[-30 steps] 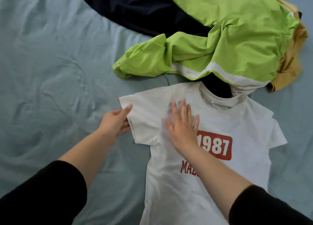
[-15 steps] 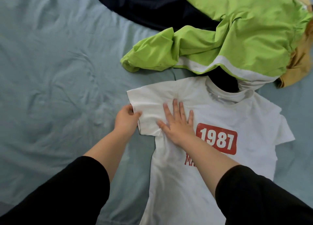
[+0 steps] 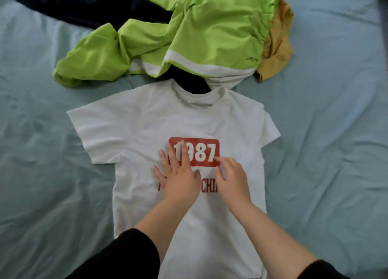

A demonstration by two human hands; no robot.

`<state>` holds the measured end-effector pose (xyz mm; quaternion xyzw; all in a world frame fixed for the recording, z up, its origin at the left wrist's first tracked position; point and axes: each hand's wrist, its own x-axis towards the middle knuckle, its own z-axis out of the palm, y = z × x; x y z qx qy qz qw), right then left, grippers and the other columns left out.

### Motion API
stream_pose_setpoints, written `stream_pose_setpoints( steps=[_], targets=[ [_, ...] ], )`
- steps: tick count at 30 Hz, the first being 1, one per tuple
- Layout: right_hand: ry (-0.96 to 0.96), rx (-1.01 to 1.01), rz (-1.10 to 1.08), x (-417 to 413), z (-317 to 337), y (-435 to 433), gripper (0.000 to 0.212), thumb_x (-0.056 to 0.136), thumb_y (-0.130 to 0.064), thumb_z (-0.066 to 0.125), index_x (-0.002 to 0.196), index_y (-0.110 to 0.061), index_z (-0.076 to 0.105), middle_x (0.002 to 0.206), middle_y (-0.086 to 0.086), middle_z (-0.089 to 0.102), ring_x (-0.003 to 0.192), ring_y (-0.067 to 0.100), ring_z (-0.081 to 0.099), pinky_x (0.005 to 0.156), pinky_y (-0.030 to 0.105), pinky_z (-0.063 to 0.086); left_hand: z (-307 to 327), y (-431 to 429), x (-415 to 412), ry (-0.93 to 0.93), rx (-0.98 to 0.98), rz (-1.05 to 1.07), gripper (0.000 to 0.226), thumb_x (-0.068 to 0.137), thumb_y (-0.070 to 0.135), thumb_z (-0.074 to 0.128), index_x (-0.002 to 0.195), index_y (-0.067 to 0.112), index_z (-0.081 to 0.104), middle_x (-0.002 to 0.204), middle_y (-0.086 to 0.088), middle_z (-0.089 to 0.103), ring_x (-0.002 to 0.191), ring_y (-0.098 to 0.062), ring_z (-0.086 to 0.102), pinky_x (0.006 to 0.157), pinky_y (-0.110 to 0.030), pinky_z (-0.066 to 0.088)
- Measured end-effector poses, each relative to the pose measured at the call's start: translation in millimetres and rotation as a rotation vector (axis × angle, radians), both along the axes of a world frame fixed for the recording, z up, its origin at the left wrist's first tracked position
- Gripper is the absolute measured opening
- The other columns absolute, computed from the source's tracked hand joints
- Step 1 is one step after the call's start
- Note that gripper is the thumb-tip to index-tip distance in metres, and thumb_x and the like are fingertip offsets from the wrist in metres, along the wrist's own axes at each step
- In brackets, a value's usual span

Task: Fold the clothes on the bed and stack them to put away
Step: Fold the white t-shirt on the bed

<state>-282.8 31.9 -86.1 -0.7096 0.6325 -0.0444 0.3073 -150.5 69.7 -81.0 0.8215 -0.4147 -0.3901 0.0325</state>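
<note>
Lying face-up in the middle of the bed, the white T-shirt is spread flat, its collar toward the far edge and both sleeves out. The left hand presses flat on the chest, fingers spread over the red 1987 print. The right hand rests just beside it, fingers loosely together, tips on the fabric. Beyond the collar sit the crumpled green garment, a dark garment and a mustard garment.
</note>
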Motion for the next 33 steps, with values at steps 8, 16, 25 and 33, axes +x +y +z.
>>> stream_pose_setpoints(
  steps=[8, 16, 25, 33],
  targets=[
    [-0.479, 0.195, -1.040, -107, -17, -100, 0.017, 0.088, -0.025, 0.067, 0.086, -0.009, 0.062, 0.086, 0.013, 0.068, 0.078, 0.025, 0.063, 0.078, 0.040, 0.053, -29, -71, -80, 0.110, 0.265, 0.056, 0.139, 0.034, 0.105, 0.029, 0.124, 0.038, -0.053, 0.125, -0.008, -0.066, 0.113, -0.032, -0.062, 0.082, -0.060, -0.040],
    [-0.756, 0.231, -1.040, -122, -29, -180, 0.020, 0.095, -0.020, 0.055, 0.075, -0.018, 0.052, 0.081, 0.002, 0.060, 0.079, 0.020, 0.057, 0.079, 0.041, 0.053, -47, -83, -87, 0.022, 0.444, 0.096, 0.149, 0.008, 0.105, 0.017, 0.119, 0.037, -0.057, 0.118, -0.007, -0.070, 0.105, -0.032, -0.066, 0.073, -0.058, -0.046],
    [-0.650, 0.241, -0.881, -139, -39, -194, 0.028, 0.080, -0.044, 0.071, 0.088, -0.021, 0.055, 0.088, 0.000, 0.064, 0.077, 0.013, 0.059, 0.075, 0.031, 0.051, -45, -91, -96, -0.020, 0.531, 0.105, 0.150, 0.029, 0.102, 0.043, 0.115, 0.035, -0.060, 0.115, -0.009, -0.071, 0.098, -0.033, -0.068, 0.073, -0.058, -0.044],
    [-0.554, 0.213, -0.751, -155, -43, -145, 0.011, 0.090, -0.017, 0.061, 0.083, -0.009, 0.058, 0.076, 0.010, 0.066, 0.068, 0.015, 0.058, 0.067, 0.032, 0.049, -48, -91, -95, -0.029, 0.525, 0.123, 0.151, 0.010, 0.105, 0.021, 0.119, 0.035, -0.058, 0.122, -0.008, -0.068, 0.105, -0.032, -0.066, 0.073, -0.056, -0.047]
  ],
)
